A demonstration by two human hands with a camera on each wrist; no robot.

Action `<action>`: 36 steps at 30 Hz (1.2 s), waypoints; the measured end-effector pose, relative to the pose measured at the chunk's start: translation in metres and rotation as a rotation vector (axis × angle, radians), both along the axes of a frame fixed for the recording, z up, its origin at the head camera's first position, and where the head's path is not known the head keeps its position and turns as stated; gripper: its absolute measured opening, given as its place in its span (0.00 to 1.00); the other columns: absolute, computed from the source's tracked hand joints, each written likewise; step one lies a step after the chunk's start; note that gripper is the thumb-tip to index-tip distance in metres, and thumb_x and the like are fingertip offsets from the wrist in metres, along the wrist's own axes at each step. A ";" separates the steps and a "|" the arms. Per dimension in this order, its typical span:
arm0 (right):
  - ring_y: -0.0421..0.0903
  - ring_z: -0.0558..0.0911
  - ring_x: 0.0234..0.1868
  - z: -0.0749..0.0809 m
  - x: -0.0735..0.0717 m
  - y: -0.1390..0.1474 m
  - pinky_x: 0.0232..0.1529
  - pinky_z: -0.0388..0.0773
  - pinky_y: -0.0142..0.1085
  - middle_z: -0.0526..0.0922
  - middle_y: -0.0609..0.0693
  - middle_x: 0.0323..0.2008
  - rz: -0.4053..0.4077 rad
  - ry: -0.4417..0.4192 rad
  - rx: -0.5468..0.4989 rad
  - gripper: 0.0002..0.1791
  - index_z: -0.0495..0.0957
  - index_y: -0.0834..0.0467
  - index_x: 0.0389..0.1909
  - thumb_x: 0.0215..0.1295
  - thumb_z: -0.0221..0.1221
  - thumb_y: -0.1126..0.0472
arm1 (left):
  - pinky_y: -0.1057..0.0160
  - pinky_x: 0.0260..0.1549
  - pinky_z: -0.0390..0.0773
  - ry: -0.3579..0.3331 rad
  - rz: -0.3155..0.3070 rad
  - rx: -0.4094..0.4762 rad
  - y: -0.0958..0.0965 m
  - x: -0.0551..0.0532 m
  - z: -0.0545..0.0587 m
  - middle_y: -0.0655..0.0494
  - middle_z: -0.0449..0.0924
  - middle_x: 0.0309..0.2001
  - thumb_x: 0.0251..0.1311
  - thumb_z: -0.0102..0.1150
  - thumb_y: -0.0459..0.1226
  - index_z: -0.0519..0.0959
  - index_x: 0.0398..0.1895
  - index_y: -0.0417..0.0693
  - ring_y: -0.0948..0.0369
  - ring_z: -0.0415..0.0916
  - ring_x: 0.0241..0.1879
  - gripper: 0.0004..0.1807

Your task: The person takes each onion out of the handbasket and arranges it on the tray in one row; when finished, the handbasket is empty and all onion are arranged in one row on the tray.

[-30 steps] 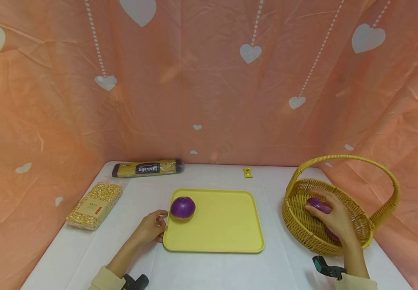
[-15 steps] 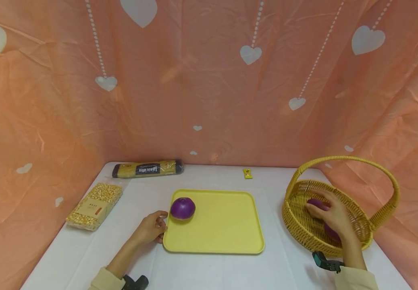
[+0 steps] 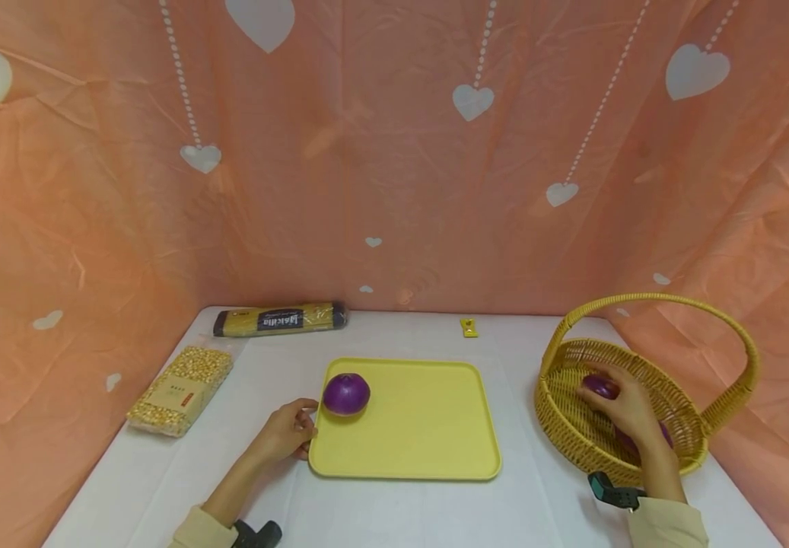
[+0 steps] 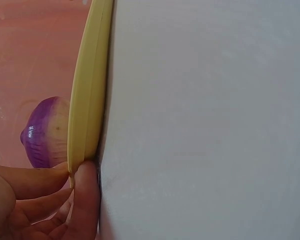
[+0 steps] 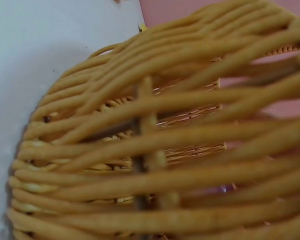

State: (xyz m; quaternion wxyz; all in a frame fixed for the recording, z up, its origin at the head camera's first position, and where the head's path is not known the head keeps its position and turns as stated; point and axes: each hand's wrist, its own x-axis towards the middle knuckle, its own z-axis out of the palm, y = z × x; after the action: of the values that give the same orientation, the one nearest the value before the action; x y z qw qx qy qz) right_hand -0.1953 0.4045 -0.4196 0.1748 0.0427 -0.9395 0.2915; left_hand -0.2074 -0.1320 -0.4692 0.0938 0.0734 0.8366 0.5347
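A round purple onion (image 3: 347, 394) sits at the left side of the yellow tray (image 3: 421, 418). In the left wrist view, the onion (image 4: 46, 132) shows a pale underside and a pointed tip. My left hand (image 3: 283, 432) pinches the tray's left rim between thumb and fingers. Inside the wicker basket (image 3: 568, 445) at the right, my right hand (image 3: 630, 411) holds a glossy, rounded purple thing (image 3: 601, 386), partly covered by the fingers. Another purple thing (image 3: 666, 434) lies under the wrist, mostly hidden. Basket weave (image 5: 155, 180) blocks the right wrist view.
A bag of corn kernels (image 3: 180, 390) lies on the left of the white table. Toward the back are a long yellow-and-black packet (image 3: 281, 320) and a small yellow wrapped piece (image 3: 469, 328). The basket's tall handle (image 3: 668, 299) arches above it.
The purple thing in my right hand has turned and now looks rounder and darker. More of the other purple thing shows right of the wrist. My left hand has stayed on the tray.
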 end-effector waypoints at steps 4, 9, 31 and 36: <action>0.62 0.73 0.47 0.000 0.000 -0.001 0.45 0.76 0.58 0.73 0.67 0.50 -0.005 0.018 0.019 0.29 0.71 0.66 0.56 0.56 0.65 0.57 | 0.62 0.15 0.83 0.007 -0.012 0.013 -0.001 -0.001 -0.002 0.47 0.70 0.28 0.53 0.52 0.19 0.65 0.55 0.25 0.61 0.72 0.19 0.23; 0.63 0.75 0.44 0.000 0.000 -0.001 0.41 0.78 0.59 0.74 0.69 0.46 -0.010 0.069 0.031 0.28 0.72 0.69 0.53 0.54 0.67 0.60 | 0.61 0.16 0.83 0.008 -0.025 0.032 -0.002 -0.002 -0.003 0.47 0.70 0.28 0.52 0.51 0.19 0.65 0.55 0.24 0.61 0.73 0.19 0.24; 0.73 0.63 0.48 -0.005 0.002 0.009 0.47 0.59 0.68 0.66 0.77 0.47 -0.089 0.002 0.155 0.30 0.69 0.72 0.49 0.44 0.68 0.67 | 0.60 0.16 0.84 0.011 -0.045 0.055 -0.002 -0.002 -0.001 0.47 0.69 0.28 0.52 0.51 0.19 0.64 0.55 0.23 0.61 0.73 0.19 0.24; 0.75 0.58 0.50 -0.003 0.003 0.007 0.44 0.60 0.70 0.60 0.76 0.51 -0.139 -0.088 0.164 0.29 0.66 0.70 0.52 0.49 0.64 0.64 | 0.61 0.16 0.83 0.019 -0.044 0.039 -0.003 -0.001 -0.001 0.47 0.69 0.28 0.53 0.51 0.19 0.65 0.55 0.23 0.61 0.73 0.19 0.23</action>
State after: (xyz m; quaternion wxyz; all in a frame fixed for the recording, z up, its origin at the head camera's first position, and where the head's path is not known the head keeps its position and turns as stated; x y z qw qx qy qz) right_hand -0.1927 0.4114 -0.4227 0.1489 -0.0214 -0.9677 0.2022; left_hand -0.2088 -0.1347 -0.4704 0.0960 0.0986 0.8252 0.5478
